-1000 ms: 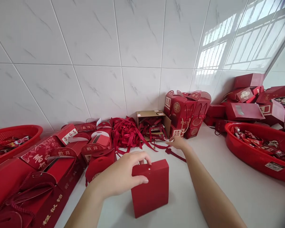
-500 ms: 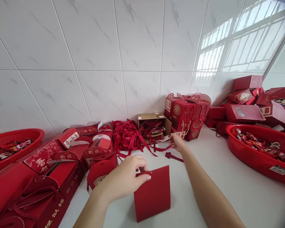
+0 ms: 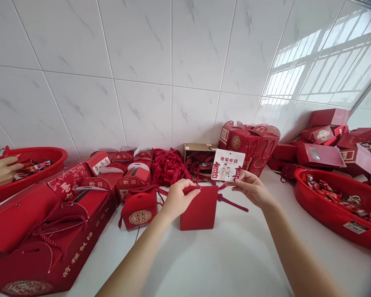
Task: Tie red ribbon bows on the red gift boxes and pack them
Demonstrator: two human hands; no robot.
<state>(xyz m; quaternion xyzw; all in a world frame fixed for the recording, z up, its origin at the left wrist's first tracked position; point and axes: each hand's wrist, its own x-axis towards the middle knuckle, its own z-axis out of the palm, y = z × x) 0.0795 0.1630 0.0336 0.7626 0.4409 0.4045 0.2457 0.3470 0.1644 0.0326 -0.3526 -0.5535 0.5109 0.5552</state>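
Note:
A plain red box (image 3: 200, 210) stands upright on the white counter (image 3: 235, 255) in front of me. My left hand (image 3: 177, 198) pinches its top left edge. My right hand (image 3: 253, 190) holds a white card (image 3: 228, 165) with red characters and a small picture, raised just right of and above the box. A red ribbon tassel (image 3: 231, 202) lies on the counter under that hand.
Red gift boxes (image 3: 49, 214) crowd the left, with a red basket (image 3: 34, 165) behind, where another person's hand (image 3: 0, 171) shows. A ribbon pile (image 3: 168, 165), a cardboard box (image 3: 199, 154) and stacked gift boxes (image 3: 250, 144) line the wall. A red basket of sweets (image 3: 340, 198) sits right.
My right hand drew back from the cardboard box with the white card in it. The left hand stood the red box more upright. Another person's hand appeared at far left.

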